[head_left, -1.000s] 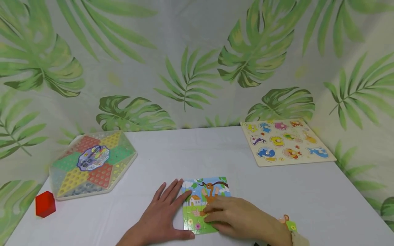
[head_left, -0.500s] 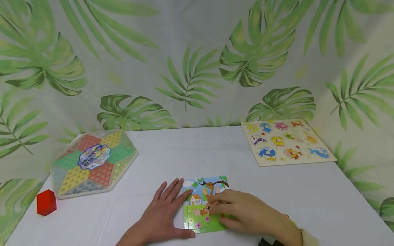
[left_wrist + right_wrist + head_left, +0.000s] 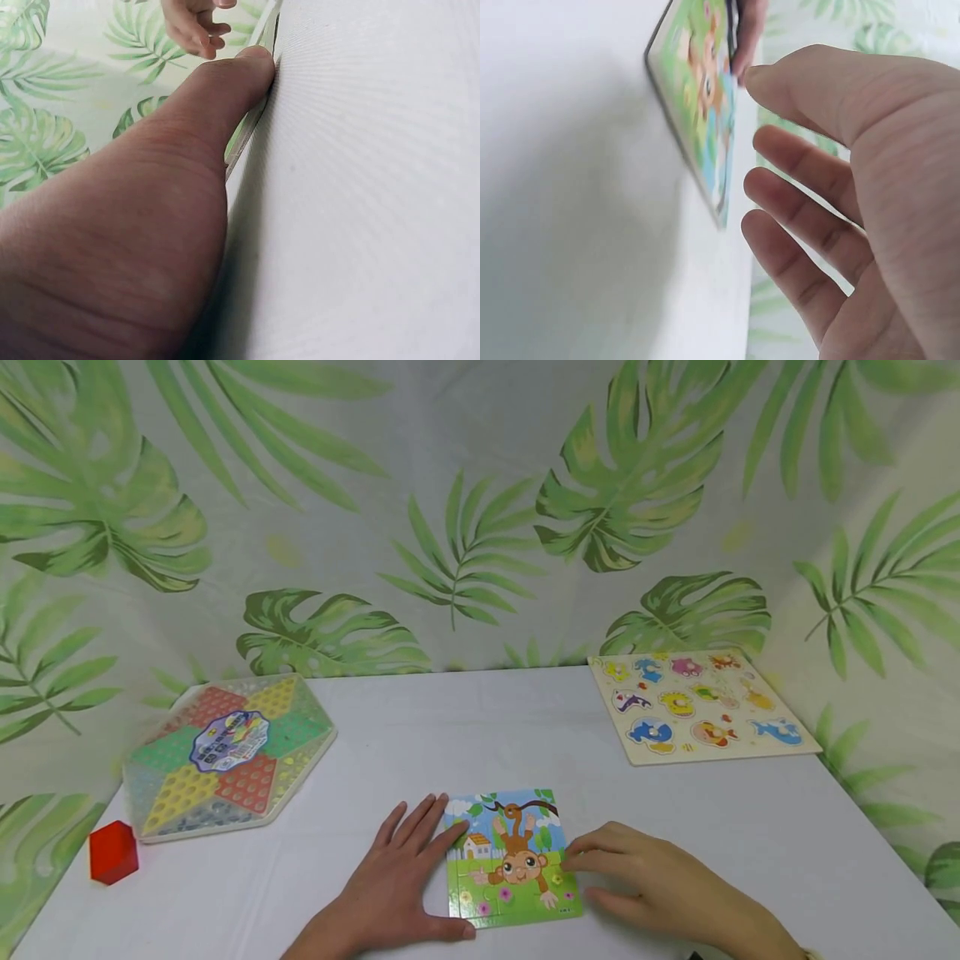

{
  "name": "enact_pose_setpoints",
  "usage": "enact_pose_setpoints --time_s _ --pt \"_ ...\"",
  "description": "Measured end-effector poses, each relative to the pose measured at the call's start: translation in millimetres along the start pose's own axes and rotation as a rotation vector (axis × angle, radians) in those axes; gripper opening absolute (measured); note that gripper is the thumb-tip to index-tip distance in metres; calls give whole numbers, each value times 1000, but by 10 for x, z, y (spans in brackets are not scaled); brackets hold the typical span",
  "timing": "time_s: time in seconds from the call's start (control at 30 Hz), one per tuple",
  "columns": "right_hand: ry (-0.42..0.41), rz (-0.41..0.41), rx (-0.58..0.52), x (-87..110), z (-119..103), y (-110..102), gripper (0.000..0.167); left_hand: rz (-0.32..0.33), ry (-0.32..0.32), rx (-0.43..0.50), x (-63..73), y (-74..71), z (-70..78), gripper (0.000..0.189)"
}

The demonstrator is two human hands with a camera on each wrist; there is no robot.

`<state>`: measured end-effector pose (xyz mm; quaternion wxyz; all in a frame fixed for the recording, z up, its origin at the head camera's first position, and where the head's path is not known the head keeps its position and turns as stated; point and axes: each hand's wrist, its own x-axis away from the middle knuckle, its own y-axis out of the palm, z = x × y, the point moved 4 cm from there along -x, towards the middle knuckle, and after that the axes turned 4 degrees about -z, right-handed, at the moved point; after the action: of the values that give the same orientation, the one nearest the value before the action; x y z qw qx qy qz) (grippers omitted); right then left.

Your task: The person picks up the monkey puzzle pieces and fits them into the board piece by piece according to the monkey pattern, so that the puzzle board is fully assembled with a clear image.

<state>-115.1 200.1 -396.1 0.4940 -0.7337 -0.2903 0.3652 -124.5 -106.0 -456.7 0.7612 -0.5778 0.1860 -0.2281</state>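
A square jigsaw puzzle (image 3: 517, 839) lies on the white table, its picture a monkey hanging by its tail from a branch beside a small house. My left hand (image 3: 393, 881) lies along its left side, fingers spread, thumb by the lower left corner; in the left wrist view the thumb (image 3: 232, 82) runs along the board's edge. Just off the right side is my right hand (image 3: 645, 881), fingers loosely bent and holding nothing. In the right wrist view a gap shows between its fingers (image 3: 799, 240) and the puzzle (image 3: 705, 90).
A hexagonal Chinese checkers board (image 3: 232, 752) sits at the left, with a red block (image 3: 113, 853) near its front corner. At the back right lies a wooden peg puzzle (image 3: 697, 710) with sea animals. Leaf-printed cloth (image 3: 480, 518) hangs behind the table.
My right hand has moved right, off the puzzle, uncovering the monkey's face and arm. A loose piece seen earlier by the right forearm no longer shows. My left hand stays in place.
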Motion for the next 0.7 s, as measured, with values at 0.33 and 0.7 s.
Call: enact_pose_setpoints --time_s 0.33,0.7 --pt "210 -43 18 483 183 -65 46 -16 -7 28 3 13 -3 116" --pt "428 -245 -67 955 512 -38 58 2 2 -6 -6 16 -7 116"
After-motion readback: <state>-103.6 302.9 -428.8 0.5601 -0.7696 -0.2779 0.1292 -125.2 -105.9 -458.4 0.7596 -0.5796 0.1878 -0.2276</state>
